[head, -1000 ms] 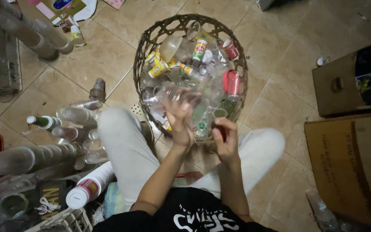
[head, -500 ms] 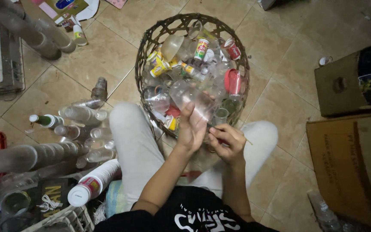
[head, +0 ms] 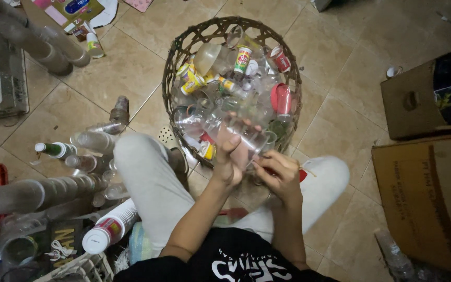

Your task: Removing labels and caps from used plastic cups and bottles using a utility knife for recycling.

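The person sits on the tiled floor [head: 131, 68] with legs either side of a woven basket [head: 169, 68] filled with clear plastic cups and small bottles. The left hand [head: 229, 156] is raised over the near rim of the basket and is clamped around a clear plastic cup [head: 246, 137], thumb on the near wall and fingers wrapped behind it; the cup sits just above the basket's contents. The right hand [head: 277, 175] is close beside the left, just below the cup, with its fingers curled together in a pinch; what it pinches is too small to tell, though something red [head: 301, 175] shows at its edge. The two hands are near each other but not joined. The step in hand appears to be handling one cup taken from the basket, likely stripping or checking it. Judged from the nested stack of clear cups [head: 37, 190] lying to the person's left, the next move would call for a steady left-hand hold while the right hand finishes at the cup's lower edge.
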